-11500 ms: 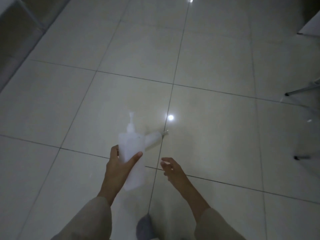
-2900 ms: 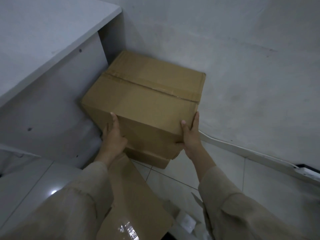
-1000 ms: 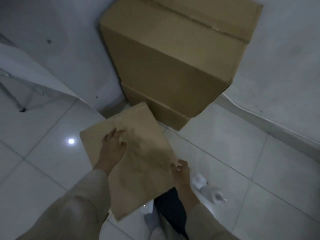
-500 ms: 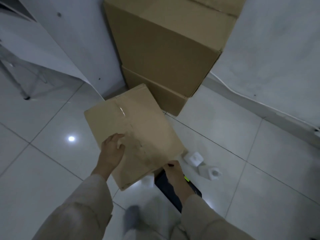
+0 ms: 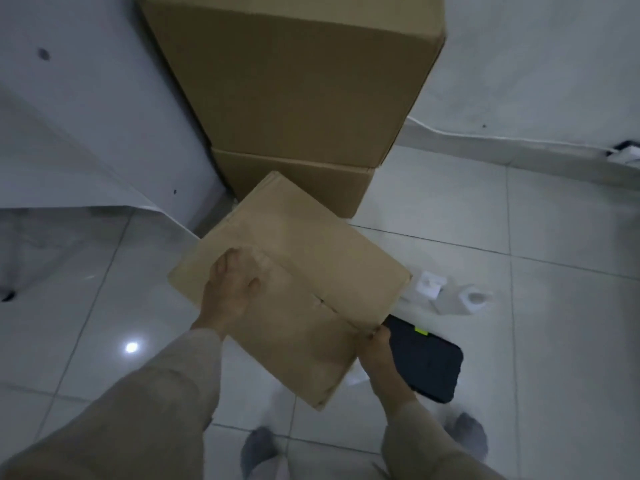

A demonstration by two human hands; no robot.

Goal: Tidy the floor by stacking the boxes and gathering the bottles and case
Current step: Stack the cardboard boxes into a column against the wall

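Fingers of the left hand are curling over the top face of a small cardboard box, gripping it, while the right hand is pinching the box's near right edge. The box is hanging tilted above the tiled floor, just in front of two stacked boxes standing against the wall. Below its right side, a dark case is lying flat, and two white bottles are lying just beyond it.
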